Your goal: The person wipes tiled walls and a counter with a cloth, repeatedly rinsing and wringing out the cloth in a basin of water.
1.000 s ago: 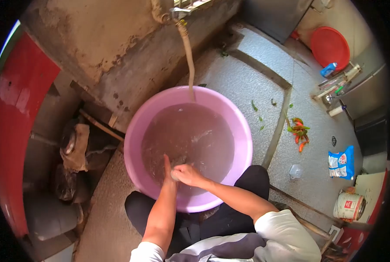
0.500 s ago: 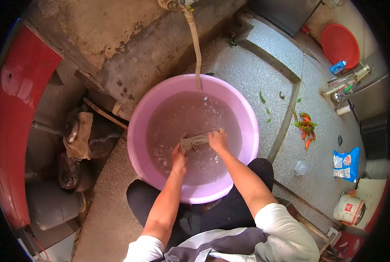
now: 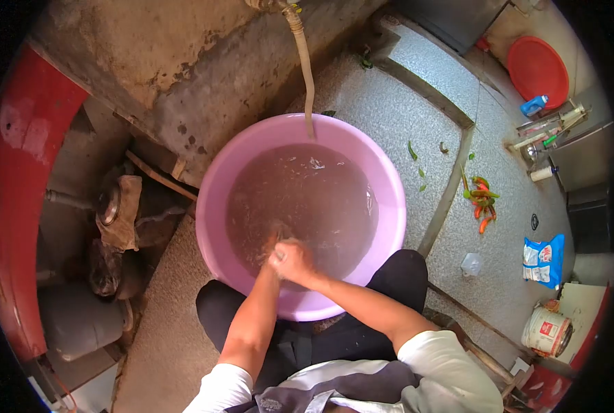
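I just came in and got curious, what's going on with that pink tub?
A person is working over the pink tub of cloudy water. The right hand is curled close to the left hand, near the person's side. They're blurred, so what's between them isn't clear. A hose hangs into the tub's far side, and peppers lie on the floor.

The concrete wall (image 3: 203,76) is rising at upper left, its rough surface showing dark stains and worn patches. The speckled grey floor (image 3: 506,282) is extending to the right; a raised edge (image 3: 424,91) is crossing it, and a darker groove (image 3: 446,199) is running down from the corner. A browner floor area (image 3: 155,330) is lying at lower left. A glossy red panel (image 3: 25,158) is curving along the left margin, a shadowed recess (image 3: 69,237) opening beside it. Light is falling brightest at upper right.
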Demonstrator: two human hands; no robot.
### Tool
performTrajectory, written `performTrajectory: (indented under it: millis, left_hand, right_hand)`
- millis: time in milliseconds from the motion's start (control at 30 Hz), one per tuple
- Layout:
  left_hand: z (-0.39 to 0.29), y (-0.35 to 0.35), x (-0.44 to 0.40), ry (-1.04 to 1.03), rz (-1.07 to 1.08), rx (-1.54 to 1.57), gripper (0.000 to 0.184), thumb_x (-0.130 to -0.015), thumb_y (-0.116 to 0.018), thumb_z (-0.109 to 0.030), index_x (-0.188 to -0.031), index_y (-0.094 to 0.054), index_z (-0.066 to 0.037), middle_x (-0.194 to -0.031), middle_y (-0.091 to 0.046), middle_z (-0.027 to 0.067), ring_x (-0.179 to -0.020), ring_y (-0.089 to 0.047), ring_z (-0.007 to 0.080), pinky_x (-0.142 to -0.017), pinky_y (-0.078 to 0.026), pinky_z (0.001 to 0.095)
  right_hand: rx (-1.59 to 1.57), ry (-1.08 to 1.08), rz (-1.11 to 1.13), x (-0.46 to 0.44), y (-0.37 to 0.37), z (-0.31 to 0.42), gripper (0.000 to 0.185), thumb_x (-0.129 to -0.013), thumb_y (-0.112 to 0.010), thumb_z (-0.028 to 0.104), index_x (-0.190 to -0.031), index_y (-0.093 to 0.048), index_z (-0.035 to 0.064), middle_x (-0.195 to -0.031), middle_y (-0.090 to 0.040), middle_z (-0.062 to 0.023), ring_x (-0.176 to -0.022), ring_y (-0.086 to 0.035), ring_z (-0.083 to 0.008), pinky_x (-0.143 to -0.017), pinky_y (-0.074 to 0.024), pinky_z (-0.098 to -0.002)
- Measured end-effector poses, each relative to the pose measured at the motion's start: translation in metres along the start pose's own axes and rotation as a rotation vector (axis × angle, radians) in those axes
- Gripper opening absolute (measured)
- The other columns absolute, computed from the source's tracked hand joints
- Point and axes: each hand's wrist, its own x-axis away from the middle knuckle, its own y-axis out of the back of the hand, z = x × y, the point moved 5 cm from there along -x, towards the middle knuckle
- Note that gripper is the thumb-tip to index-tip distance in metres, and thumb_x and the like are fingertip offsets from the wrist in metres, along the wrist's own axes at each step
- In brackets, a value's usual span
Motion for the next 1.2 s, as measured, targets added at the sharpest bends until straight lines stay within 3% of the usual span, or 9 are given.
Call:
performTrajectory:
  millis: [133,267,400,500,667,867,967,1133,1200]
  left_hand:
    - [-0.015,-0.123,0.027,-0.180,-0.650,0.055,0.031,-0.092,-0.044,-0.031,-0.095,-0.059,-0.004,-0.093,-0.060,0.0094,-0.084,-0.058,0.0207,-0.072,-0.049,0.0341]
    - [-0.046,-0.133,0.039,-0.293,-0.614,-0.096,0.031,-0.092,-0.044,-0.033,-0.106,-0.056,-0.008,-0.104,-0.057,0.0084,-0.100,-0.052,0.0208,-0.080,-0.043,0.0355]
    - [-0.065,-0.109,0.059,-0.550,-0.818,-0.588,0.037,-0.092,-0.045,-0.025,-0.124,-0.049,-0.006,-0.111,-0.057,0.0092,-0.103,-0.051,0.0209,-0.092,-0.038,0.0372]
    - [-0.041,-0.111,0.056,-0.214,-0.937,-0.494,0.047,-0.091,-0.046,-0.034,-0.130,-0.041,-0.008,-0.116,-0.054,0.0094,-0.106,-0.050,0.0229,-0.096,-0.035,0.0383]
    - [-0.028,-0.108,0.039,-0.113,-0.456,0.096,0.052,-0.084,-0.048,-0.054,-0.115,-0.050,-0.012,-0.109,-0.057,0.0127,-0.098,-0.057,0.0273,-0.084,-0.046,0.0475]
    - [-0.028,-0.107,0.028,-0.093,-0.109,0.127,0.039,-0.084,-0.051,-0.050,-0.087,-0.057,-0.012,-0.077,-0.060,0.0092,-0.076,-0.059,0.0256,-0.069,-0.051,0.0405]
    - [-0.009,-0.106,0.032,-0.234,-0.670,-0.189,0.029,-0.093,-0.042,-0.035,-0.087,-0.057,-0.011,-0.071,-0.057,0.0045,-0.065,-0.055,0.0156,-0.058,-0.047,0.0292]
    - [-0.019,-0.146,0.035,-0.120,-0.421,-0.403,0.037,-0.095,-0.036,-0.039,-0.088,-0.056,-0.008,-0.079,-0.058,0.0026,-0.073,-0.054,0.0164,-0.069,-0.045,0.0317]
    - [-0.034,-0.135,0.040,-0.412,-0.351,-0.288,0.047,-0.092,-0.036,-0.048,-0.102,-0.055,-0.006,-0.094,-0.058,0.0055,-0.091,-0.053,0.0184,-0.082,-0.041,0.0348]
  right_hand:
    - [0.172,0.105,-0.260,-0.037,0.021,-0.049,0.015,-0.066,-0.062,0.018,-0.070,-0.058,0.0040,-0.075,-0.057,-0.0143,-0.074,-0.055,-0.0336,-0.064,-0.0446,-0.0435]
    - [0.329,0.247,-0.396,-0.049,0.065,-0.093,0.013,-0.066,-0.061,0.009,-0.077,-0.059,0.0027,-0.093,-0.057,-0.0152,-0.082,-0.055,-0.0338,-0.073,-0.0452,-0.0410]
    - [0.196,-0.273,-0.402,-0.046,0.071,-0.134,0.025,-0.068,-0.059,0.009,-0.092,-0.057,-0.0011,-0.094,-0.057,-0.0164,-0.091,-0.054,-0.0312,-0.081,-0.0429,-0.0377]
    - [-0.376,-0.588,-0.146,-0.029,0.034,-0.140,0.037,-0.068,-0.059,0.009,-0.104,-0.054,-0.0004,-0.093,-0.058,-0.0140,-0.088,-0.056,-0.0255,-0.076,-0.0452,-0.0348]
    - [-0.563,-0.352,0.362,-0.016,-0.004,-0.047,0.044,-0.071,-0.061,0.025,-0.108,-0.055,0.0018,-0.084,-0.063,-0.0162,-0.074,-0.061,-0.0238,-0.067,-0.0480,-0.0338]
    - [0.039,-0.074,0.124,0.004,0.013,-0.003,0.031,-0.082,-0.054,0.037,-0.082,-0.054,0.0064,-0.074,-0.059,-0.0228,-0.072,-0.057,-0.0418,-0.062,-0.0436,-0.0482]
    - [0.161,-0.107,-0.029,-0.014,0.022,-0.024,0.030,-0.084,-0.051,0.036,-0.079,-0.056,0.0068,-0.071,-0.059,-0.0214,-0.069,-0.057,-0.0419,-0.061,-0.0433,-0.0508]
    - [0.103,-0.428,-0.256,-0.035,0.048,-0.140,0.023,-0.082,-0.049,0.027,-0.083,-0.062,0.0084,-0.077,-0.061,-0.0214,-0.080,-0.060,-0.0368,-0.069,-0.0453,-0.0452]
    - [-0.133,-0.728,-0.255,-0.034,0.059,-0.185,0.024,-0.082,-0.048,0.024,-0.095,-0.062,0.0107,-0.088,-0.062,-0.0210,-0.086,-0.059,-0.0359,-0.076,-0.0441,-0.0433]
